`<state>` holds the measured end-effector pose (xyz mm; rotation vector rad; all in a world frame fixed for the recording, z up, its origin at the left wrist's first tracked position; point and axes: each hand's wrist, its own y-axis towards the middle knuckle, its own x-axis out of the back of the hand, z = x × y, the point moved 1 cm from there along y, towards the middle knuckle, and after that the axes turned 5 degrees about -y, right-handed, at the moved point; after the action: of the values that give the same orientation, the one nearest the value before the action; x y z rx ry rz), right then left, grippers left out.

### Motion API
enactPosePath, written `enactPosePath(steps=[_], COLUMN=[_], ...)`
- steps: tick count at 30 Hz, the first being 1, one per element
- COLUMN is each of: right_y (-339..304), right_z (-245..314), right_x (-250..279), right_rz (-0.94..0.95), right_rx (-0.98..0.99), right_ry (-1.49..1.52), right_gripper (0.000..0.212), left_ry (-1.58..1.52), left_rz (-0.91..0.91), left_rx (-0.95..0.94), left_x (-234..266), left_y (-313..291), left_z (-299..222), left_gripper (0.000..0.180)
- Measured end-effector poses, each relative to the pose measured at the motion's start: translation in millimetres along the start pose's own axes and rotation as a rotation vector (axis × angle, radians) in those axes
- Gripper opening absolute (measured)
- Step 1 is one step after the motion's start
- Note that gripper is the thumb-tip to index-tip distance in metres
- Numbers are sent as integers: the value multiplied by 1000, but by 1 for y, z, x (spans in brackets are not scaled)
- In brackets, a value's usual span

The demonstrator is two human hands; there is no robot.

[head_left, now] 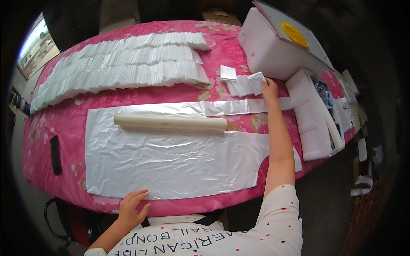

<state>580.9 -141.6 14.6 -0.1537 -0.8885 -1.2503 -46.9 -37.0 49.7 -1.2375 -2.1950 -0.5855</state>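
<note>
A large sheet of silver foil [171, 164] lies flat on the pink flowered table [64, 123]. My left hand [132, 207] rests on the sheet's near edge, fingers spread, holding nothing. A cream cardboard roll [171, 122] lies across the sheet's far side. Beyond it runs a long narrow foil strip [230, 106]. My right hand [270, 89] reaches far across the table and pinches a folded foil square [258, 79] at the end of a short row of folded squares [241, 85]. One more folded square [228, 73] lies just left of that row.
Several long rows of stacked folded foil pieces [124, 68] fill the far left of the table. A white foam box [273, 51] with a yellow disc [294, 34] stands at the far right, white foam blocks [309, 119] beside it. A black object [55, 154] lies near the left edge.
</note>
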Motion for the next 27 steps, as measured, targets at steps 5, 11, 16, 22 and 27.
enactPosePath(steps=[5, 11, 16, 22, 27], right_y=[-32, -162, -232, -336, -327], right_z=[37, 157, 174, 180, 115], right_x=[-27, -41, -16, 34, 48], right_rz=[-266, 351, 596, 890, 652], right_rx=[124, 768, 668, 630, 713], right_ry=[-775, 1, -247, 76, -232], right_gripper=[41, 44, 54, 52, 52], left_ry=[114, 91, 143, 141, 198], left_rz=[-6, 10, 155, 73, 182], left_rx=[-40, -46, -134, -145, -234], left_x=[7, 8, -13, -51, -73], left_y=[10, 18, 58, 83, 91], left_z=[-1, 10, -2, -2, -22], left_gripper=[36, 38, 61, 83, 82])
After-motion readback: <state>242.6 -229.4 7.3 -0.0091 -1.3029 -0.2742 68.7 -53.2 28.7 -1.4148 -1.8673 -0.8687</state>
